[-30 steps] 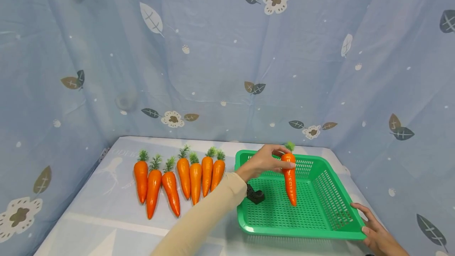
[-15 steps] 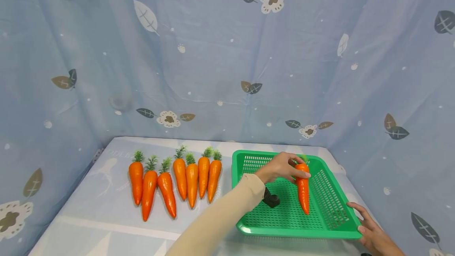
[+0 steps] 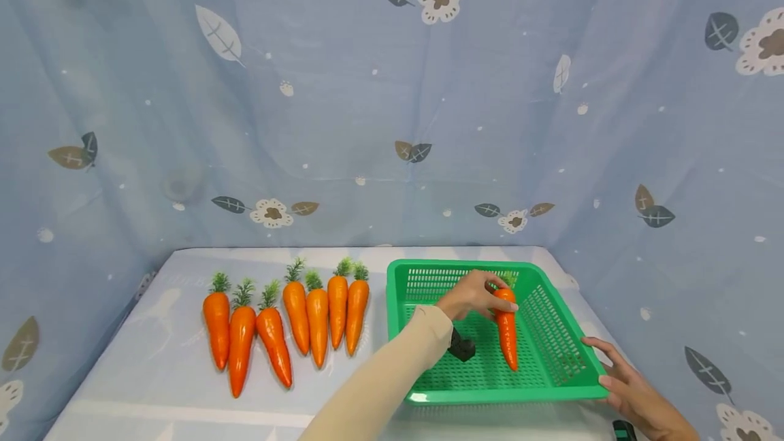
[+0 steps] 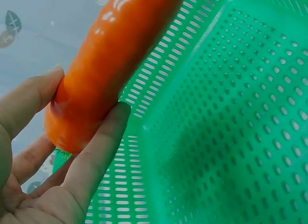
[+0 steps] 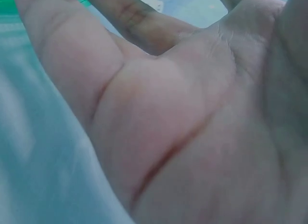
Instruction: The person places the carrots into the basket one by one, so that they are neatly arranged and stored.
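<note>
In the head view, the left hand, coming from a beige sleeve, pinches an orange carrot near its leafy end, thumb and fingers closed on opposite sides of it. The carrot is within the outline of a green basket, tip pointing toward the near side; whether it touches the basket floor I cannot tell. A black device juts out beside the left wrist, over the basket. The right hand grips the basket's near right corner, thumb on the front and a finger along the right side; its other fingers are mostly hidden. A small dark device shows by the right wrist. Well to the left of the basket, on the pale table, lie three carrots and, just beside them, four more carrots, all with their green tops toward the patterned curtain. In the left wrist view, two digits press the thick end of the held carrot from either side, with more fingers behind it near the leaves; the perforated wall and floor of the basket spread out beyond. In the right wrist view, the palm fills most of the frame, its digits reaching toward a bit of green at the upper left; the fingertips are out of sight, so their contact cannot be told from here.
</note>
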`<state>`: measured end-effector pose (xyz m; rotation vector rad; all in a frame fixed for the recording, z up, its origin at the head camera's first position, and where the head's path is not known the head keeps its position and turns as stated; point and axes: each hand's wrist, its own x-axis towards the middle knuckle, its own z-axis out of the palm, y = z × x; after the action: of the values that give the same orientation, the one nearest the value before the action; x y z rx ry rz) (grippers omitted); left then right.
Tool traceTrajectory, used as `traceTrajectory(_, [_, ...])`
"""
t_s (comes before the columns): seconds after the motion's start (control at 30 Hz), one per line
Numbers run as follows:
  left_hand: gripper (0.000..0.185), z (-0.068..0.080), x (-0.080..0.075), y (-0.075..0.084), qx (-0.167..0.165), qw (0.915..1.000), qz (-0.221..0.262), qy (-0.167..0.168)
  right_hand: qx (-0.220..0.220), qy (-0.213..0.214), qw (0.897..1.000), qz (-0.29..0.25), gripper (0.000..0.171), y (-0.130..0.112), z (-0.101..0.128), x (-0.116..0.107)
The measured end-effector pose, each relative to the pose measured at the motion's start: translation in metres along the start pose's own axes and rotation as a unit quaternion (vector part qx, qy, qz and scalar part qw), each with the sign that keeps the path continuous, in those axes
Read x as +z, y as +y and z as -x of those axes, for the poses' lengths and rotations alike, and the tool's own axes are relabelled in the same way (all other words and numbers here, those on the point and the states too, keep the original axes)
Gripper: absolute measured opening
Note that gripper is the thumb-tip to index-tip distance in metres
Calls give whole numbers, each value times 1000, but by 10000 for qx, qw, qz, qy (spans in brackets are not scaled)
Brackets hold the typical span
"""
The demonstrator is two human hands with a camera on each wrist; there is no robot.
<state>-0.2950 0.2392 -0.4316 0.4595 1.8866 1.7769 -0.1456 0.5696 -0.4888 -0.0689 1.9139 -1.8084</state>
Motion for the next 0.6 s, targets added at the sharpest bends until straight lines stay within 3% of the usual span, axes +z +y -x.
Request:
traceTrajectory(0.13, [32,0,2,-6,-67,10000,55,49,32,-120,9999,5,58,-4,1,2])
traceTrajectory(0.33, [33,-3,3,-10,-123,9998,-124,45,-282,-524,9980,-221,60,-7,-1,0])
traceTrajectory(0.6, [34,-3,2,-14,-41,9999,-96,-57,-24,-83,9986,519,65,-15,2,-1])
